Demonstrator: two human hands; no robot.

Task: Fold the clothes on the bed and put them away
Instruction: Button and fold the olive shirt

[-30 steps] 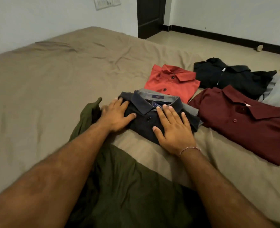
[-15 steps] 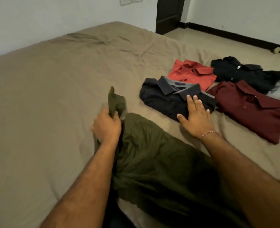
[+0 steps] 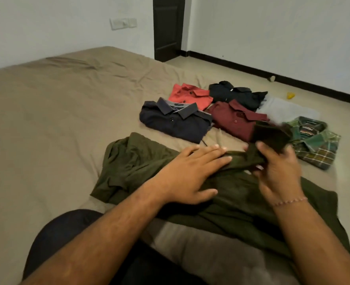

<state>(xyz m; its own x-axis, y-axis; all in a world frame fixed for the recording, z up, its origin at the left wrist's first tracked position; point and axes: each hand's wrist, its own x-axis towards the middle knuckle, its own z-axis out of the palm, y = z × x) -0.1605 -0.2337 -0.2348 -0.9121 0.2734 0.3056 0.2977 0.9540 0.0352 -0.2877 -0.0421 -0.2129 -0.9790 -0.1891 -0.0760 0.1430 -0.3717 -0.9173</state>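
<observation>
An olive green shirt lies spread and rumpled on the tan bed in front of me. My left hand rests flat on its middle with straight fingers. My right hand grips a bunched part of the green shirt and lifts a dark flap of it. Behind lie folded shirts: a navy one, a coral one, a maroon one, a black one and a green plaid one.
A pale grey garment lies between the black and plaid shirts. My dark-trousered knee sits at the bed's near edge. A dark door stands at the back. Small bits lie on the tiled floor to the right.
My left hand let go of the green sleeve and moved right to lie flat on the shirt. My right hand left the navy shirt and took hold of the green fabric. The view shifted right.
</observation>
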